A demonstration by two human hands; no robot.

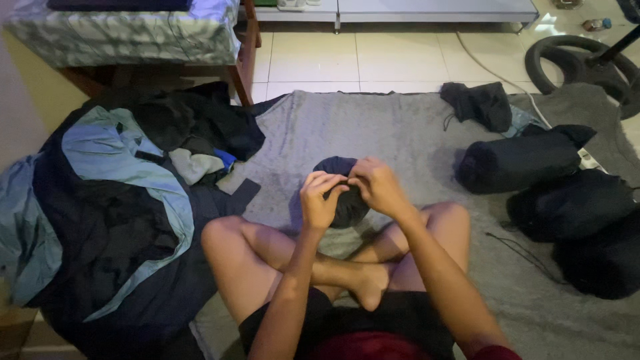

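- Dark navy fabric, rolled into a compact bundle (343, 193), is clamped between both hands; the bundle sits above the crossed legs, over the grey blanket (373, 127).
- Left hand (321, 199): fingers curled over the near-left edge of the bundle, closed on the cloth; thumb hidden, so the depth of the pinch cannot be told.
- Right hand (377, 185): fingers closed on the top-right of the bundle, touching the left fingertips at the crown.
- Relation: the bundle lies directly under and between the two grips; its rounded end points away from the person, long axis running roughly away from the body; both hands equally near, the right slightly higher on it.
- Outward, left: a heap of loose garments (113, 200), teal and dark, beside the left knee; a wooden table leg (241, 73) beyond.
- Outward, right: several dark stuffed bags (527, 160) in a row, well apart from the hands; a smaller dark pouch (479, 103) behind them; a black ring-shaped stand base (577, 63) on the tiled floor (373, 60).
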